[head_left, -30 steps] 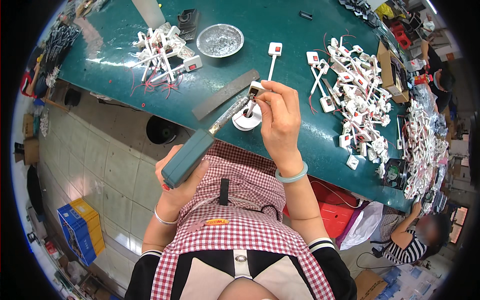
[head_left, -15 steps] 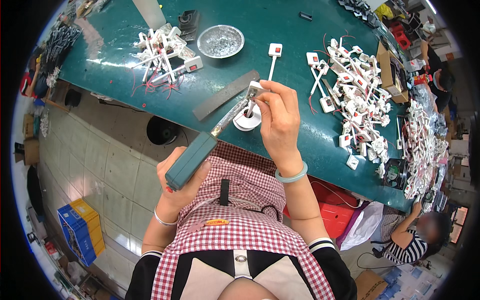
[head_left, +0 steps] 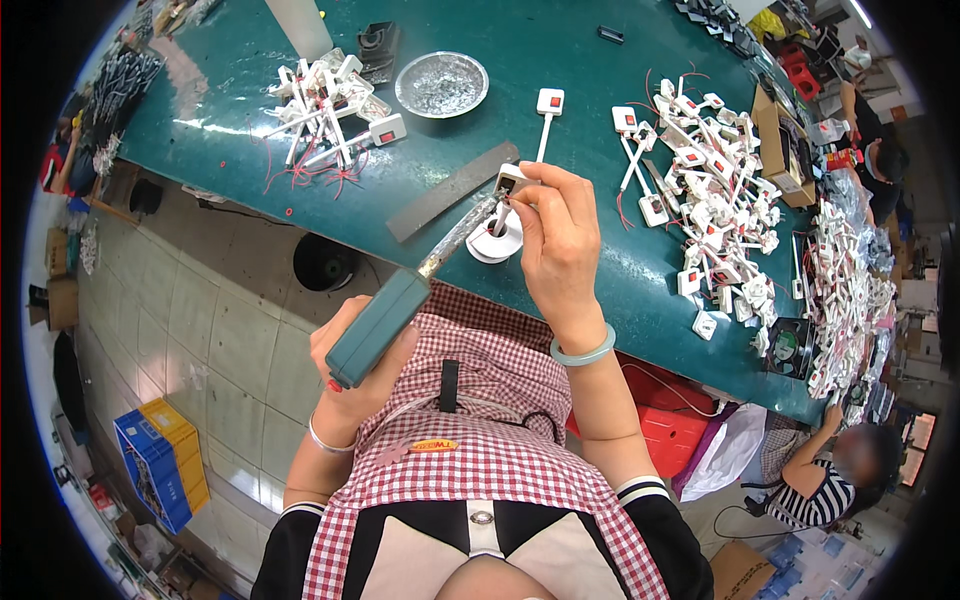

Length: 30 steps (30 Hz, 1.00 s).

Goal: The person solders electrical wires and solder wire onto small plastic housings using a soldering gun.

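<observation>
My left hand (head_left: 362, 352) is closed around the dark green handle of a soldering gun (head_left: 380, 325). Its long metal shaft slants up to the right, and the tip touches or nearly touches a small white switch housing (head_left: 510, 175). My right hand (head_left: 556, 235) pinches at that housing with thumb and fingers; part of it is hidden behind them. Just below the tip, a white round spool (head_left: 492, 246) sits near the table edge. A finished-looking white switch piece with a red rocker and a stem (head_left: 550, 103) lies farther back.
The green table (head_left: 560, 60) carries a metal bowl (head_left: 442, 84), a flat metal bar (head_left: 450, 192), and a heap of white switch pieces (head_left: 330, 105) at left. A larger heap (head_left: 715, 190) lies at right, near a cardboard box (head_left: 782, 145). Another person (head_left: 830, 470) works at right.
The soldering gun's handle has shifted slightly down and left with my left hand. My right hand stays in nearly the same place at the switch housing.
</observation>
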{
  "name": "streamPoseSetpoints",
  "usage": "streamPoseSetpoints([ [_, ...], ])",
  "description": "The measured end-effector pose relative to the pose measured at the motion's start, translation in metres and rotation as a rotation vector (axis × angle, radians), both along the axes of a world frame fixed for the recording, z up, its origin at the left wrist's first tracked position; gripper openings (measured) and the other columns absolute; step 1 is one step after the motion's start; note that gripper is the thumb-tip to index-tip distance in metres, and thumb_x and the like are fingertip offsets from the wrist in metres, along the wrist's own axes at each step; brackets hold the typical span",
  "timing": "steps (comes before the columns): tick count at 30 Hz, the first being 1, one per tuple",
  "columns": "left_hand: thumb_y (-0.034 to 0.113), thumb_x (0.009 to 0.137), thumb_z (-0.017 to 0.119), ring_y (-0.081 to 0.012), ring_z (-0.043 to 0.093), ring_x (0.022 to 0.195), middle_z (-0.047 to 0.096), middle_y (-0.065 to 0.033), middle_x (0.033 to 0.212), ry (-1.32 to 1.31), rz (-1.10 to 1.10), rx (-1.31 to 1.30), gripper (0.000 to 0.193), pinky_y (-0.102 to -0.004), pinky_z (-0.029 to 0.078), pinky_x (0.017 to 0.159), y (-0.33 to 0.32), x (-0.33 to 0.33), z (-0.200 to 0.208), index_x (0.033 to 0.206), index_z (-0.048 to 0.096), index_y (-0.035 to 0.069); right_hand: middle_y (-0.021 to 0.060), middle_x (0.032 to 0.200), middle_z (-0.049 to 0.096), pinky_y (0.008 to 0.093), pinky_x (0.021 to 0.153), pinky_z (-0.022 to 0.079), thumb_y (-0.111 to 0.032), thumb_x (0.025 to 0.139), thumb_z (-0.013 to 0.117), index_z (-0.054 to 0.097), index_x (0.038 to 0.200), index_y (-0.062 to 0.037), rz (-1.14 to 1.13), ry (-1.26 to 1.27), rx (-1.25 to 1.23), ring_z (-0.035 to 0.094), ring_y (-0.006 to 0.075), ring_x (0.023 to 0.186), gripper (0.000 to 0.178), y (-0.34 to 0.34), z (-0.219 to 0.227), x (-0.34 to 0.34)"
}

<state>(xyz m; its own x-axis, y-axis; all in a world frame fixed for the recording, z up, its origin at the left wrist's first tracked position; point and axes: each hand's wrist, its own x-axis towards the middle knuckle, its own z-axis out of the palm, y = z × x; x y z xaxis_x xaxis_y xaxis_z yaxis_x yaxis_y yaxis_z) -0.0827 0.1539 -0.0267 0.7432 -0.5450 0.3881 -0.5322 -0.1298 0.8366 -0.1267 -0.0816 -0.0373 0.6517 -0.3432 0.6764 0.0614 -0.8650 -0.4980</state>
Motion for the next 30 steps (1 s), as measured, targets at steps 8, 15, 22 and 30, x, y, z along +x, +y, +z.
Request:
streamPoseSetpoints([
  [8, 0.006, 0.077, 0.077, -0.0174, 0.06, 0.056, 0.062, -0.0092, 0.07, -0.05, -0.014, 0.058, 0.018, -0.0274, 0.045, 0.052, -0.004, 0.003, 0.001, 0.084, 0.064, -0.005, 0.0112, 0.109, 0.063, 0.0393, 0.076, 0.05, 0.005, 0.077, 0.069, 0.059, 0.088, 0.0009, -0.006, 0.005, -0.006, 0.06, 0.0305, 0.093, 0.015, 0.0, 0.001, 0.001],
  [15, 0.007, 0.077, 0.077, -0.0165, 0.059, 0.056, 0.061, -0.0093, 0.07, -0.005, 0.002, 0.028, 0.019, -0.0272, 0.045, 0.052, -0.004, 0.002, 0.006, 0.085, 0.064, -0.005, 0.0104, 0.109, 0.063, 0.0395, 0.076, 0.051, 0.005, 0.076, 0.069, 0.059, 0.088, 0.0006, -0.013, 0.017, -0.007, 0.06, 0.0304, 0.093, 0.015, 0.001, 0.001, 0.001],
  [22, 0.006, 0.076, 0.078, -0.0163, 0.059, 0.056, 0.062, -0.0095, 0.073, -0.04, 0.002, 0.027, 0.021, -0.0266, 0.045, 0.053, 0.004, 0.002, 0.005, 0.086, 0.065, -0.006, 0.0103, 0.109, 0.064, 0.0396, 0.076, 0.051, 0.004, 0.076, 0.069, 0.059, 0.087, 0.0003, -0.014, 0.024, -0.01, 0.06, 0.0303, 0.094, 0.015, 0.001, 0.003, 0.001],
  [30, 0.005, 0.077, 0.077, -0.0171, 0.064, 0.062, 0.067, -0.0117, 0.082, -0.01, 0.023, 0.0, 0.023, -0.0262, 0.049, 0.057, 0.005, 0.0, 0.004, 0.092, 0.066, -0.007, 0.0103, 0.108, 0.064, 0.0397, 0.076, 0.051, 0.004, 0.076, 0.068, 0.059, 0.087, 0.0001, -0.015, 0.028, -0.011, 0.06, 0.0305, 0.093, 0.014, 0.002, 0.003, 0.001],
])
